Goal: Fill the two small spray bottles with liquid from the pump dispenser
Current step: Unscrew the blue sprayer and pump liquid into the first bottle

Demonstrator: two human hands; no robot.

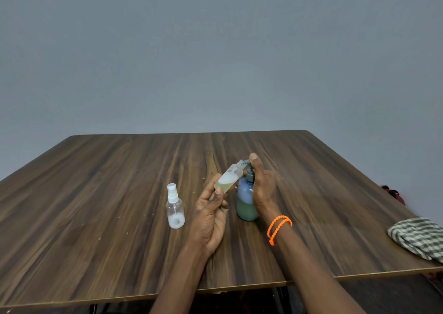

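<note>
On the left of the dark wooden table, a small clear plastic spray bottle with a white spray cap is standing upright with some white foam at its bottom, apart from both of your hands. To its right, your left hand is pinching a second small clear spray bottle without cap between thumb and fingers; you are tilting it so its open neck is meeting the nozzle of the pump. Pale yellowish liquid with foam is sitting in its lower part. Just beside it, the blue plastic pump dispenser bottle is standing on the table, and your right hand is curling around it with the thumb lying on the pump head. An orange beaded bracelet is circling your right wrist. At the far right edge, a green checked cloth is lying folded.
</note>
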